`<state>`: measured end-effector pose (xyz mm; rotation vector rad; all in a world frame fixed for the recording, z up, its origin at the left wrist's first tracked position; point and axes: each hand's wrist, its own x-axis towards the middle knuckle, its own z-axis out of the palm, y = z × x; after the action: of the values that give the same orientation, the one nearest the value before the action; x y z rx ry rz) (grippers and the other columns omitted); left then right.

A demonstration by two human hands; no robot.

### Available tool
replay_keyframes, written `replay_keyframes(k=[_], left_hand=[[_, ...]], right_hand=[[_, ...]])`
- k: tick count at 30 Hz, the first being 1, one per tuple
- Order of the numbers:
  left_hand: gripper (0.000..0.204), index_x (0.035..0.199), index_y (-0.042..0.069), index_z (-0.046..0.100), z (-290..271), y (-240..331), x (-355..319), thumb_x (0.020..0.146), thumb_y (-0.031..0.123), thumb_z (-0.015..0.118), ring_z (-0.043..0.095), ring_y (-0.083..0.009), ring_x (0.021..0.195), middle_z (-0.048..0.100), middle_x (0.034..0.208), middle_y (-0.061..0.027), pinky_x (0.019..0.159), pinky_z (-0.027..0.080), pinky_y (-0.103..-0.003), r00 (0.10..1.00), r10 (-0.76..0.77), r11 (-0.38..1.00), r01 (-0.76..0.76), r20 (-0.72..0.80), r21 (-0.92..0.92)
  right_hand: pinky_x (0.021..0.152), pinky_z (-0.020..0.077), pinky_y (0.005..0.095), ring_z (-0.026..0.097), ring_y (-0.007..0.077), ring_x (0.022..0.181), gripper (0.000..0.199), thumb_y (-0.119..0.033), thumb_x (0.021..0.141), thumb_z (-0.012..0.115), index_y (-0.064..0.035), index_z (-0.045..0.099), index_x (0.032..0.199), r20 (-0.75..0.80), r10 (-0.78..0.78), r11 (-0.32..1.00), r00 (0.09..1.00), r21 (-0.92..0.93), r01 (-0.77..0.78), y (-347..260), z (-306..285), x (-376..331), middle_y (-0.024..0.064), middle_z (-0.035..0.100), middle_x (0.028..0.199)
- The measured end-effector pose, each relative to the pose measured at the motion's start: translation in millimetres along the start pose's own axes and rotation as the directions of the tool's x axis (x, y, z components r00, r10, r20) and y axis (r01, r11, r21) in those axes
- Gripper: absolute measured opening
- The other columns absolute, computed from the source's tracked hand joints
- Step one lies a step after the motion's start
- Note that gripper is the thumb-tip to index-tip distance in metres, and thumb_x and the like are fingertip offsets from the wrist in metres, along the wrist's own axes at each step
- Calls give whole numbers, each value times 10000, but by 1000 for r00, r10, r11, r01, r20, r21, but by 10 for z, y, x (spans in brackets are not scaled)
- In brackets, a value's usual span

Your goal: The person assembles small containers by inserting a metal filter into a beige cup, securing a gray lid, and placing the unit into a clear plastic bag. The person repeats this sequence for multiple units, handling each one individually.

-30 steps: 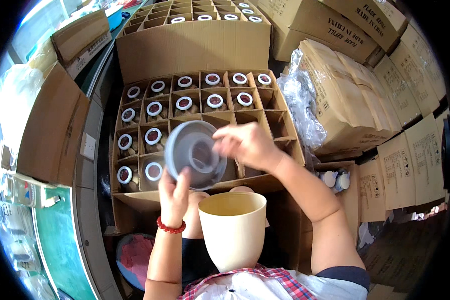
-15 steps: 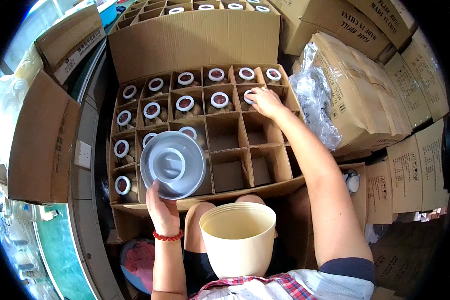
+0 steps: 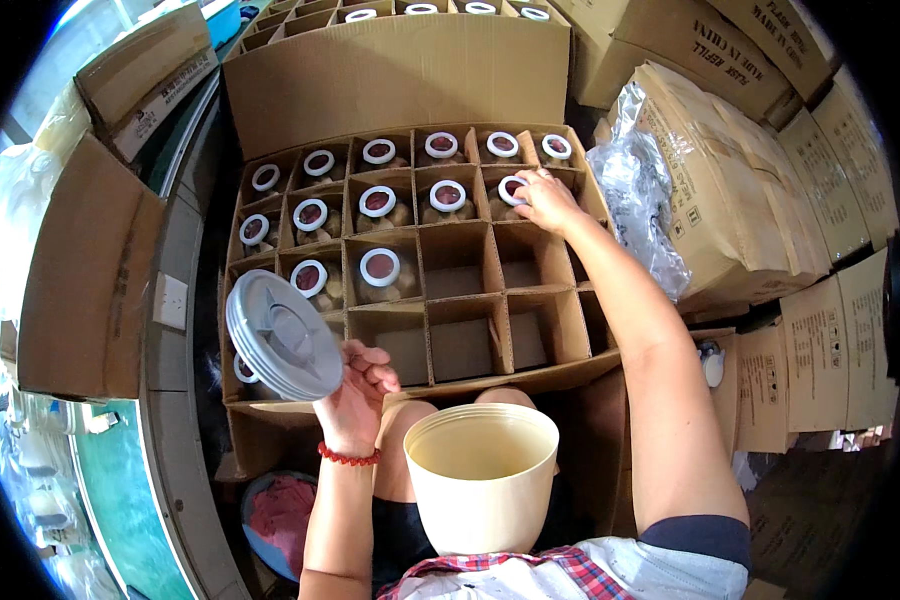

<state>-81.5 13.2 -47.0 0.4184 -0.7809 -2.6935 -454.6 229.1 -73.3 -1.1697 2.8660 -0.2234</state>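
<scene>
My left hand (image 3: 358, 395) holds a grey round plastic lid (image 3: 285, 335) with a threaded rim, tilted on edge over the front left of a divided carton (image 3: 490, 385). Its thumb is hidden by the lid, while the other fingers curl loosely beside it. My right hand (image 3: 550, 205) reaches into the carton, its fingers closed on the white collar of a glass flask (image 3: 511, 190) standing in a compartment. Other flasks with white ring collars, such as this one (image 3: 379, 268), fill the back and left compartments. A cream plastic pot (image 3: 480, 500) stands upright between my thighs, its open mouth upward.
Behind the raised carton flap (image 3: 400, 75) is another divided box with white-collared flasks. Clear plastic wrap (image 3: 635, 190) and stacked cartons (image 3: 740, 180) crowd the right. At left are an open carton (image 3: 90, 280), a green surface (image 3: 130, 490) and a blue basin (image 3: 260, 540) holding pink cloth.
My left hand has turned the grey lid from facing up to standing tilted, and shifted it left, uncovering flasks behind it. My right hand stays at the same flask.
</scene>
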Motion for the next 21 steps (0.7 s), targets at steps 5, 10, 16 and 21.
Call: replay_keyframes(k=[5,10,16,21], left_hand=[[591,1347,-2,453,202,52,204,978,453,373,646,-358,995,545,1306,-225,825,555,-445,976,-156,988,156,154,9],[595,1471,62,285,615,56,410,1012,439,259,543,-435,1168,342,1479,-228,948,503,-507,934,-302,949,314,189,-32],[723,1540,141,-34,909,36,351,988,576,137,531,-448,1149,150,1557,-210,967,448,-617,909,-371,929,364,191,68],[568,1362,81,443,948,140,88,990,439,208,427,-302,1322,467,1411,-139,1015,383,-584,910,-288,928,343,298,-148]], right_hand=[[1012,381,462,478,298,1208,206,-255,823,685,-116,709,973,-49,-63,980,997,-192,53,-307,-718,-77,84,526,1301],[929,420,427,494,294,1191,174,-205,857,645,-74,690,963,-386,-354,908,852,-361,214,-798,-1694,-641,136,524,1310],[914,420,401,515,270,1175,145,-139,820,589,-43,616,925,-348,-680,684,645,-617,389,-1980,-2159,-1611,147,542,1282],[958,393,390,453,244,1252,298,-213,888,533,-132,587,1169,-292,-757,624,584,-589,514,-2318,-1857,-2053,127,519,1343]])
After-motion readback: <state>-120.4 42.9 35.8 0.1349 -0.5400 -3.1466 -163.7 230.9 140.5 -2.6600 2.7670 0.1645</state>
